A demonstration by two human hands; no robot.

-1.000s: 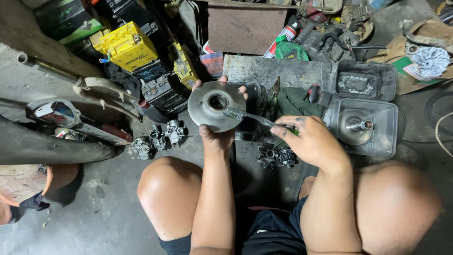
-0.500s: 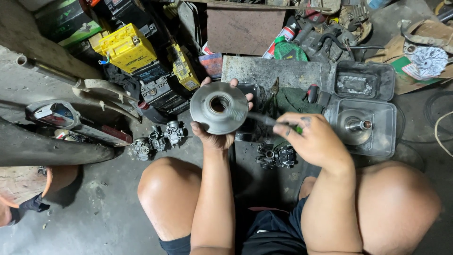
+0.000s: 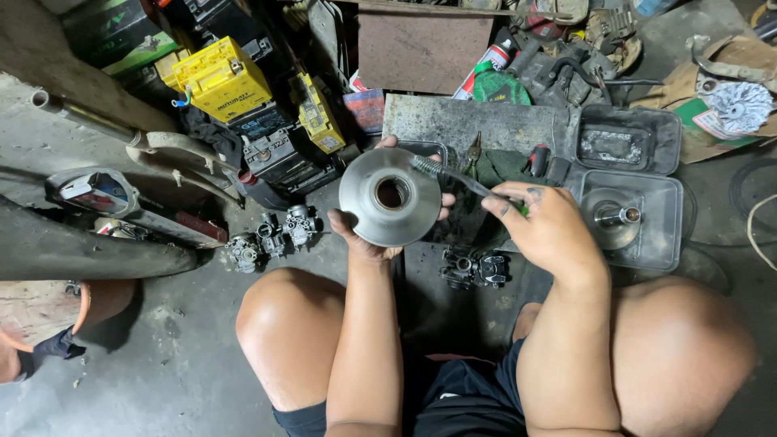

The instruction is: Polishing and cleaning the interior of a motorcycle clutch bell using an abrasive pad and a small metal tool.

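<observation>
While brushed: disc near yellow boxes

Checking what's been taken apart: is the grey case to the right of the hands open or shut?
Open. The case lies flat, its lid folded back, and a metal pulley part sits inside the lower half.

Left hand holds metal disc; right hand apparently brushes it.
</observation>
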